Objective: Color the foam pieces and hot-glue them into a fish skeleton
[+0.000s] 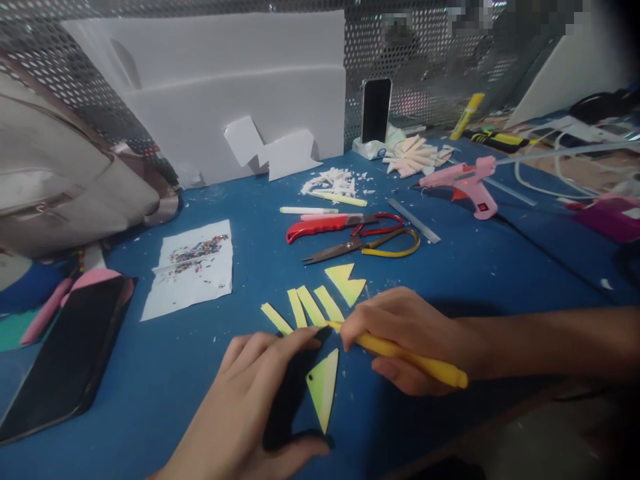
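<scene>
My right hand (400, 337) is closed around a yellow marker (400, 352), its tip down near the end of a yellow-green strip (311, 307). My left hand (255, 400) rests on the table with fingers stretched and thumb spread apart. Its fingertips lie at the lower ends of several such strips; whether they press on one I cannot tell. Between thumb and fingers lies a yellow-green triangle (323, 393) with a dark dot, like a fish head. Beyond the strips sits a notched yellow-green tail-shaped piece (346, 283).
Scissors (350, 250), a red-handled cutter (315, 228) and pens lie past the pieces. A pink glue gun (465, 183) is at right, its cord trailing. White scraps (335, 181), a paper with colourful bits (193, 267), a dark phone (65, 360) and a bag (65, 160) surround the area.
</scene>
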{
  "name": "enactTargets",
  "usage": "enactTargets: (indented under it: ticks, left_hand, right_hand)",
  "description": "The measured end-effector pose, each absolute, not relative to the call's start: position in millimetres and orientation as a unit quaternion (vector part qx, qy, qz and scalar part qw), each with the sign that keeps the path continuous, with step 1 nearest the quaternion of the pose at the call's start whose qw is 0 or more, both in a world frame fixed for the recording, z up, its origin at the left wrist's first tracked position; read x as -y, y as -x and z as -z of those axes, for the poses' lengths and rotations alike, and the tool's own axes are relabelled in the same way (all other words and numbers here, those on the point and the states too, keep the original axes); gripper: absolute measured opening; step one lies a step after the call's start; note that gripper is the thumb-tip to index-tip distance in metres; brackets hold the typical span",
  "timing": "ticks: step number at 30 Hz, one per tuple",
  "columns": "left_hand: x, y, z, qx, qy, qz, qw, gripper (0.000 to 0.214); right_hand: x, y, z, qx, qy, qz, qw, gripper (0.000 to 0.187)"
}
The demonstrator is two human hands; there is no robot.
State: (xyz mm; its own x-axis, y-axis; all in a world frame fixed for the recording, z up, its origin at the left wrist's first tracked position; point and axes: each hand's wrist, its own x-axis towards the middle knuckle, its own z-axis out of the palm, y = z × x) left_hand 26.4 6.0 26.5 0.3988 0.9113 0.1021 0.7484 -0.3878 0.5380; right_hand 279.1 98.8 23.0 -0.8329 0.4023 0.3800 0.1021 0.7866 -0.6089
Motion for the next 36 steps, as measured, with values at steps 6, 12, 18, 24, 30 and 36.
enactTargets:
  ticks: [6,12,18,24,30,36]
  left_hand:
    - [-10.4,-33.1,-29.6,-0.503,-0.812,-0.192,0.226,0.086]
    - [-14.7,-34.8,-26.2,-0.507,-0.82,-0.184,0.19,0.083]
    - [-13.8,-34.5,-24.9,-0.491,-0.825,-0.191,0.205,0.095]
    - [-11.5,-36.4,-29.5,-0.506,-0.799,-0.207,0.25,0.085]
    - [-12.1,-38.2,-30.0,-0.521,-0.798,-0.2,0.229,0.082]
    - [-13.9,-39.9,-29.5,-0.492,-0.819,-0.2,0.219,0.085]
  right_hand:
    - [-99.2,-283.2,-26.1,0.893,0.152,-0.331,0.264,0.03]
    - [-99.0,-284.5,-28.7,0.886,0.165,-0.356,0.248,0.027]
    - [-99.3,-285.3,-24.5,0.885,0.17,-0.351,0.254,0.025]
    - [-98.6,-284.4,-25.7,0.888,0.171,-0.347,0.248,0.024]
    - [-98.5,-283.6,-27.7,0.882,0.162,-0.365,0.251,0.024]
    - [-97.7,-282.1,-30.8,0.884,0.159,-0.363,0.246,0.025]
